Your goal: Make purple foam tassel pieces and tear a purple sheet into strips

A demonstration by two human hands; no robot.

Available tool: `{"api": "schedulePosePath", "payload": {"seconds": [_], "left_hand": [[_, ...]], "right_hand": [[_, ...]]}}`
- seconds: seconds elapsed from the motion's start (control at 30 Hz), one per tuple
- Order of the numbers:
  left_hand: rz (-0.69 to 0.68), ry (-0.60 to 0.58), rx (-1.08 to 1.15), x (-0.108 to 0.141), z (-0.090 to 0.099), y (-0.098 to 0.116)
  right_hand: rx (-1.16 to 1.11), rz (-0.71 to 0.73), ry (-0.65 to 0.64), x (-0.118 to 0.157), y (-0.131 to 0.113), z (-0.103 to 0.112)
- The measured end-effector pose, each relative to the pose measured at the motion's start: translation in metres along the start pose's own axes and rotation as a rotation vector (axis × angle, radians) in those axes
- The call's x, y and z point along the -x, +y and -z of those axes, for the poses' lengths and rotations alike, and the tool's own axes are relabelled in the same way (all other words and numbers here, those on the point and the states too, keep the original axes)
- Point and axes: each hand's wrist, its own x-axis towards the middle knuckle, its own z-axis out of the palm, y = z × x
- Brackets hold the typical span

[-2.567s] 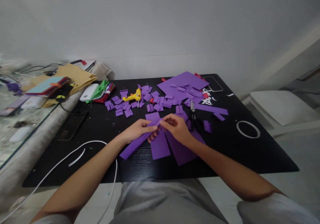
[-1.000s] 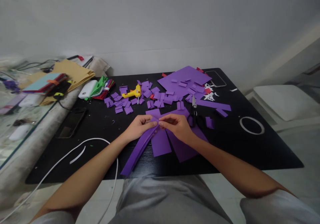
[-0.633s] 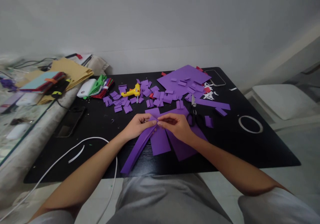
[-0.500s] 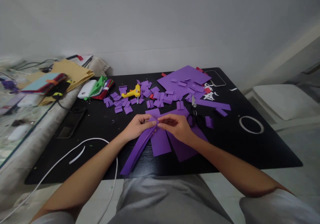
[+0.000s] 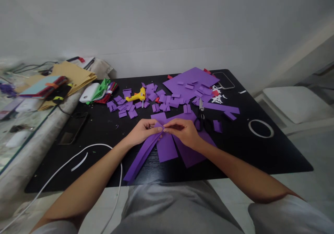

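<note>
Between thumb and fingers, my left hand (image 5: 144,131) grips the upper end of a long folded purple paper strip (image 5: 141,159), which slants down toward the table's front edge. My right hand (image 5: 184,131) pinches the same end, its fingertips meeting the left thumb. Under and beside the hands lie a purple paper rectangle (image 5: 167,149) and a larger purple sheet (image 5: 191,154). A pair of scissors (image 5: 208,124) rests just past my right hand, its handles partly hidden behind the hand.
A yellow glue gun (image 5: 138,95) lies among small folded purple pieces (image 5: 132,114). Farther back sits a big purple sheet (image 5: 182,80) with white scraps (image 5: 217,98) beside it. At left are a phone (image 5: 74,127) and a white cable (image 5: 62,166); a tape ring (image 5: 261,128) lies right.
The strip's lower end has swung slightly left, and its folded layers look a little more spread. Both hands keep their pinch in nearly the same place. The whole view has shifted slightly.
</note>
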Motion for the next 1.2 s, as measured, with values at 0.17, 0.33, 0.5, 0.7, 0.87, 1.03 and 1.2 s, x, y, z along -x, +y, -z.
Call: {"api": "schedulePosePath", "payload": {"seconds": [0.17, 0.33, 0.5, 0.7, 0.87, 1.03, 1.2], "left_hand": [[-0.004, -0.006, -0.026, -0.0005, 0.0011, -0.0001], [-0.009, -0.007, -0.064, -0.0005, 0.0029, -0.0022], [-0.032, -0.005, -0.097, -0.0013, 0.0031, -0.0029], [-0.043, -0.009, -0.114, -0.0026, 0.0029, -0.003], [-0.04, -0.013, -0.094, -0.0019, 0.0029, -0.0029], [-0.041, -0.016, -0.087, -0.0018, 0.0035, -0.0029], [-0.058, -0.02, -0.12, -0.0021, 0.0045, -0.0042]], "right_hand": [[0.067, 0.058, 0.005, 0.0, 0.0006, 0.0009], [0.102, 0.073, -0.006, 0.0008, -0.0003, 0.0014], [0.119, 0.054, -0.011, 0.0014, -0.0013, 0.0009], [0.113, 0.03, -0.014, 0.001, -0.0025, 0.0002], [0.094, 0.039, -0.015, 0.0014, -0.0002, -0.0006], [0.107, 0.063, -0.019, 0.0033, 0.0031, -0.0001], [0.161, 0.106, -0.027, 0.0041, 0.004, 0.0011]]}}
